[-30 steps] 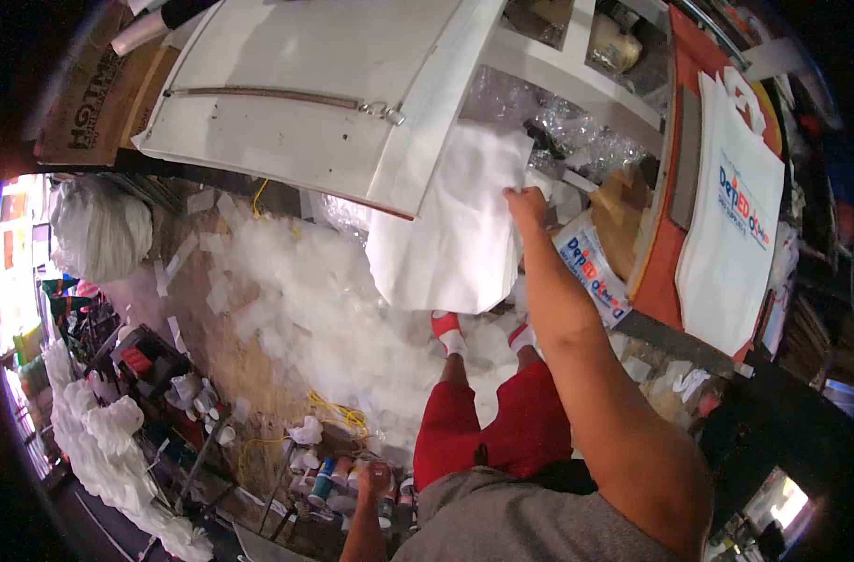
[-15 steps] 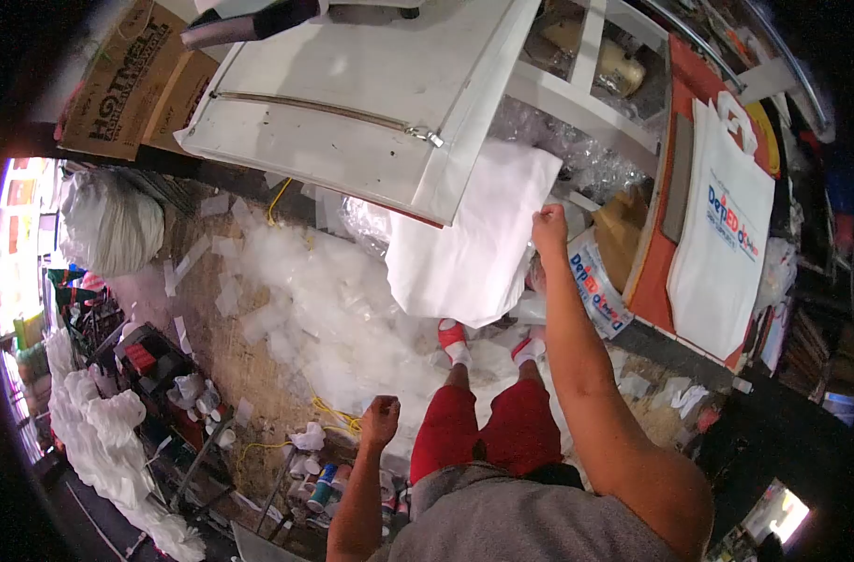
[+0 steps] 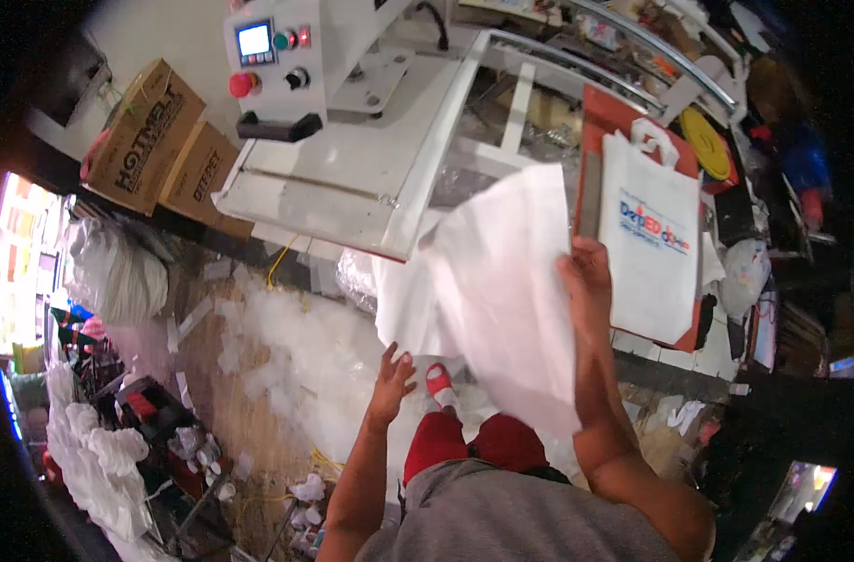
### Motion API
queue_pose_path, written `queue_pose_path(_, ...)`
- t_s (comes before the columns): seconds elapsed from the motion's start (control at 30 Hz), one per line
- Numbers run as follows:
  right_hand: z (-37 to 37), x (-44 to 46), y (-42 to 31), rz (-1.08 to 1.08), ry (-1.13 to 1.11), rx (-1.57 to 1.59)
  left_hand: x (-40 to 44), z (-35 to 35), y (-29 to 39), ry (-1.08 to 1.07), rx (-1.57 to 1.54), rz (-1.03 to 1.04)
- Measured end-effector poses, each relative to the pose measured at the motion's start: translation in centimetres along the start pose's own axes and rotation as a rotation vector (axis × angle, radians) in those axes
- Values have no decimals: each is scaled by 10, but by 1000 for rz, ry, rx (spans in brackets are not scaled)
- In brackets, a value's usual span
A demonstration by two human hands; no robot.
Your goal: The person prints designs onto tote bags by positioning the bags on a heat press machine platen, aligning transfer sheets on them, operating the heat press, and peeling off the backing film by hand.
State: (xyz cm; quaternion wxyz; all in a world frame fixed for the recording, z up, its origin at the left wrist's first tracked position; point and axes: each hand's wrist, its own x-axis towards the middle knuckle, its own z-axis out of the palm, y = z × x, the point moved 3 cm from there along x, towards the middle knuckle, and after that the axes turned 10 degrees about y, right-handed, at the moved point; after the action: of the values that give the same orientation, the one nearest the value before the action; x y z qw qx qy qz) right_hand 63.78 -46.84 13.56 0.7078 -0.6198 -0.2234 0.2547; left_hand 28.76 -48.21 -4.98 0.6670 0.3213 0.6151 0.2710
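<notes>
My right hand point(image 3: 586, 272) is closed on the edge of a plain white fabric bag point(image 3: 511, 281), which hangs down in front of my legs. Its lower part is slightly blurred. Behind it, more white material point(image 3: 403, 309) hangs below the white machine table; whether it is a separate bag I cannot tell. My left hand point(image 3: 392, 384) is open, fingers apart, just below and left of that material and holding nothing. To the right of my right hand, white bags printed in blue and red point(image 3: 653, 239) lie flat on a red board point(image 3: 591, 150).
A machine with a lit control panel point(image 3: 267, 70) and black handle point(image 3: 279, 126) stands over the white table point(image 3: 324, 201). Cardboard boxes point(image 3: 146, 140) are at its left. White scraps point(image 3: 300, 342) cover the floor. A bundle of white material point(image 3: 118, 276) sits at left.
My right hand has lifted the white bag, swinging it right and nearer to me. My left hand has risen and its fingers have spread. The view has shifted, showing the machine's control panel.
</notes>
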Motion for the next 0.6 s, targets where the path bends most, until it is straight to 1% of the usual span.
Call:
queue_pose_path(0.03,-23,2,-12,29,1,-11,-14,20,28,-143,-206,-155)
queue_pose_path(0.07,-43,3,-23,57,4,-22,-26,35,51,-165,-204,-138)
queue_pose_path(0.1,-54,0,-39,30,18,-18,-39,51,73,-252,-128,-104)
queue_pose_path(0.13,-68,-6,-52,134,41,-80,-56,66,93,-342,-44,-73)
queue_pose_path(0.17,-86,-14,-63,239,71,-137,-74,79,118,-287,55,171)
queue_pose_path(0.2,-111,-23,-53,316,-18,-67,-84,83,133,-232,-27,248)
queue_pose_path(0.27,-123,-56,-80,347,-204,-120,-109,96,170,-182,-231,493)
queue_pose_path(0.33,-136,-72,-109,375,-222,-150,-131,115,213,-116,-60,676)
queue_pose_path(0.37,-142,-66,-113,251,-215,-218,-151,132,239,-194,-45,734)
queue_pose_path(0.4,-149,-56,-116,237,-192,-210,-151,146,257,-220,92,887)
queue_pose_path(0.47,-161,-31,-113,267,-295,-179,-174,187,295,-262,111,855)
queue_pose_path(0.5,-172,-20,-91,300,-346,-214,-186,208,310,-269,114,868)
queue_pose_path(0.53,-179,-18,-75,291,-346,-207,-200,233,320,-319,100,913)
queue_pose_path(0.57,-182,-28,-53,528,-361,-36,-215,253,326,-367,85,957)
queue_pose_path(0.6,-183,-42,-40,763,-376,137,-227,268,327,-363,85,968)
